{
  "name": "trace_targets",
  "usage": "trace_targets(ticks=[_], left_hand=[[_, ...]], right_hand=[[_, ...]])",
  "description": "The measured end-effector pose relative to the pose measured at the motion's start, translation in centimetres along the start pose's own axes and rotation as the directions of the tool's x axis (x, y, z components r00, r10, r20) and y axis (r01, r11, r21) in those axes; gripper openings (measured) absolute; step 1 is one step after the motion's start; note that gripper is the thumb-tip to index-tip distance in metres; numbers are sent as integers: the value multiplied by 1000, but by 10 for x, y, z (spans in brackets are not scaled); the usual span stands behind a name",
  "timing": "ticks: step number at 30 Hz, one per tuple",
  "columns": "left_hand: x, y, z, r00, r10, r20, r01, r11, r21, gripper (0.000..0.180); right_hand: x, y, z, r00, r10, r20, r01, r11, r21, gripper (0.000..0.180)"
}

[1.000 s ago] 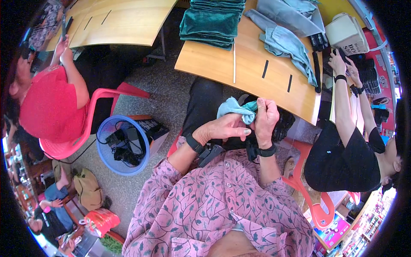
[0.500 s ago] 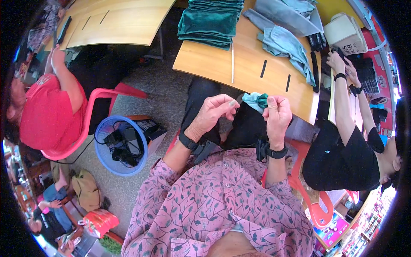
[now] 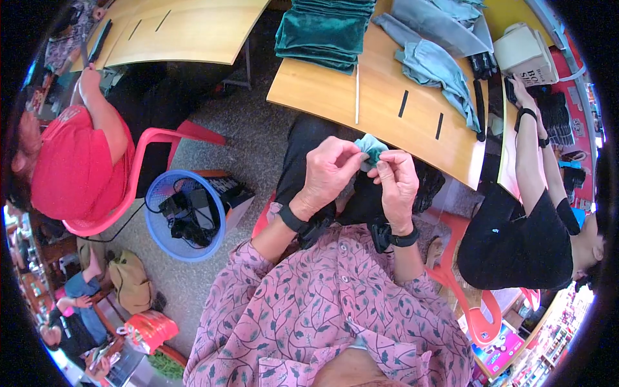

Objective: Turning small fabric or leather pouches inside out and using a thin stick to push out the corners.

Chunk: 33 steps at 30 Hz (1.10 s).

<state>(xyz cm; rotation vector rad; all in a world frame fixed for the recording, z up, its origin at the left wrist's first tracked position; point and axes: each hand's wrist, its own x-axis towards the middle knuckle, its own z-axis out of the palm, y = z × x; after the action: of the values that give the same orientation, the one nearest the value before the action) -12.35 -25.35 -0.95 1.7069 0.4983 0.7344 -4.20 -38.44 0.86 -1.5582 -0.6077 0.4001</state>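
In front of my lap, just off the table's near edge, my two hands hold a small gathered piece of green velvet cloth (image 3: 371,145), pale on one face and darker on the other. My left hand (image 3: 327,171) pinches its left side between thumb and fingers. On the other side, my right hand (image 3: 400,187) grips it with thumb and fingertips. Both hands are raised above my legs, touching the same cloth. Fingers partly cover it, so its full shape is hidden.
The wooden table (image 3: 309,93) bears a stack of dark green velvet pieces (image 3: 316,42), a thin white stick (image 3: 357,97), crumpled pale-blue cloth (image 3: 438,74) and a grey-blue bin (image 3: 422,26). A blue basket (image 3: 153,226) stands on the floor left. People sit on both sides.
My left hand has come to the cloth and now pinches it. My right hand has moved left and slightly lower with the cloth, bringing both hands closer together.
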Motion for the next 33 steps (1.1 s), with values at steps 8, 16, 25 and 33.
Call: trace_targets(ticks=[8,16,25,33], left_hand=[[-7,-18,7,854,-344,390,512,688,-514,20],[-7,-33,1,721,-325,612,690,255,-677,16],[-2,-33,1,811,-409,419,571,394,-721,15],[-2,-29,2,995,-8,96,4,999,39,16]], right_hand=[[0,3,5,997,75,18,-76,924,374,7],[-3,10,7,995,88,37,-95,925,368,6],[6,18,-6,986,148,-82,-79,832,549,8],[2,10,-6,986,138,-97,-63,835,546,8]])
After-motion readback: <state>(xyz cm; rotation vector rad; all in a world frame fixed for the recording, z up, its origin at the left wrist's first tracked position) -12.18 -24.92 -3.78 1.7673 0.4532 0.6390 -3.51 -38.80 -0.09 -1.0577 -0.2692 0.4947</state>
